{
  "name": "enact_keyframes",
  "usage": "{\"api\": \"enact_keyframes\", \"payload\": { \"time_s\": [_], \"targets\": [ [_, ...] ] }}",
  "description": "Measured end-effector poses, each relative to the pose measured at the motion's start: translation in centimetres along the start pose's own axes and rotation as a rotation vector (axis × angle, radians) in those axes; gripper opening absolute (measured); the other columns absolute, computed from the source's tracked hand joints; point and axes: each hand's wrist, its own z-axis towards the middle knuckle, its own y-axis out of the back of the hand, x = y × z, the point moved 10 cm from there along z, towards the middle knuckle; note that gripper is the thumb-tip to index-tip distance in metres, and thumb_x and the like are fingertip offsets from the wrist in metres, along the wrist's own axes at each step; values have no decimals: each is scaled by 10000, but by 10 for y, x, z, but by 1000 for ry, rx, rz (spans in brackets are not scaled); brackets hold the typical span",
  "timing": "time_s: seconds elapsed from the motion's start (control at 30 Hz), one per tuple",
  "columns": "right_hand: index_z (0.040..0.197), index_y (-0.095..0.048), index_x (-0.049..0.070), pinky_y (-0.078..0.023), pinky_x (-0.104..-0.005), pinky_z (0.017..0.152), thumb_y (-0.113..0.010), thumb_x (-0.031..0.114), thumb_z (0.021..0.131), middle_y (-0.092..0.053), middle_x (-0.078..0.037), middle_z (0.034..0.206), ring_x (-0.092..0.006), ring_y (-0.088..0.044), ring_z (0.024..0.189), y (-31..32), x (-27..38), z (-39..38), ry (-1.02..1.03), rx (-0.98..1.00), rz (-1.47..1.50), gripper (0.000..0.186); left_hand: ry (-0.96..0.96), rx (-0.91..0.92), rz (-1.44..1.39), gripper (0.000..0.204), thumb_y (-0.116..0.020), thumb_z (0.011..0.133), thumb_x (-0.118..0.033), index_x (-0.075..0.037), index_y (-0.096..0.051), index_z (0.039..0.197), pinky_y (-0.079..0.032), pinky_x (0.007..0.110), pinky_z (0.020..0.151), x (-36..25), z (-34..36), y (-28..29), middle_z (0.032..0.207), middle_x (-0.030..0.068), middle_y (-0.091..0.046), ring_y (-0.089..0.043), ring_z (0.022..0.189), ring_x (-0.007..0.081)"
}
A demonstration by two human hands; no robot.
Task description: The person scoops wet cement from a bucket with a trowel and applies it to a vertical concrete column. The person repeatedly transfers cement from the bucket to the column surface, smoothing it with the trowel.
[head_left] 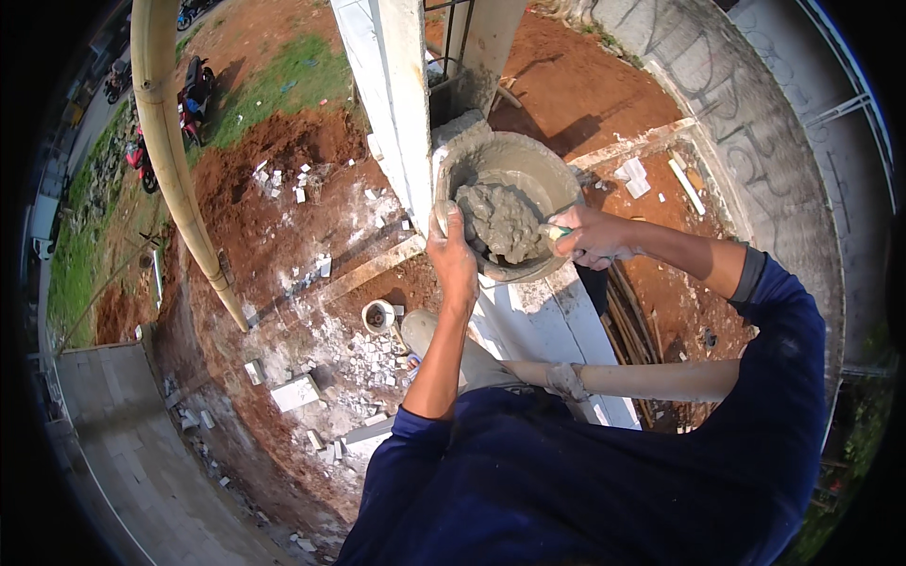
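A round bucket [558, 182] coated in grey cement sits on top of the white block wall [543, 307], beside a concrete column. Wet mortar [500, 222] is heaped inside it. With my left hand [452, 255] I grip the bucket's left rim, fingers closed over the edge. My right hand [590, 238], smeared with cement, is closed round the handle of a trowel [557, 231] at the bucket's right side. The trowel's blade is hidden, apparently in the mortar.
The column [472, 75] has bare rebar. A bamboo pole [168, 132] slants down on the left; another [661, 379] crosses near my waist. Far below, red soil holds broken white blocks [295, 392] and a small pail [378, 317]. A curved concrete wall [755, 123] stands right.
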Motion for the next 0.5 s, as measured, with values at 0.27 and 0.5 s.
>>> {"api": "enact_keyframes", "payload": {
  "time_s": [0.27,0.5],
  "targets": [
    [980,-588,29,-292,-232,382,-622,65,937,-444,39,670,-42,-387,474,24,40,-22,69,-19,-30,65,-31,-102,114,453,-665,1034,-219,65,-602,1381,-428,326,1040,-6,1,14,1294,119,-668,-581,1148,188],
    [930,-619,49,-287,-231,362,-629,93,936,-485,50,691,-24,-404,465,76,116,-39,170,-154,82,45,-49,-73,121,416,-671,960,-28,97,-602,1351,-473,339,990,-1,5,15,1238,153,-695,-631,1081,210]
  ]
}}
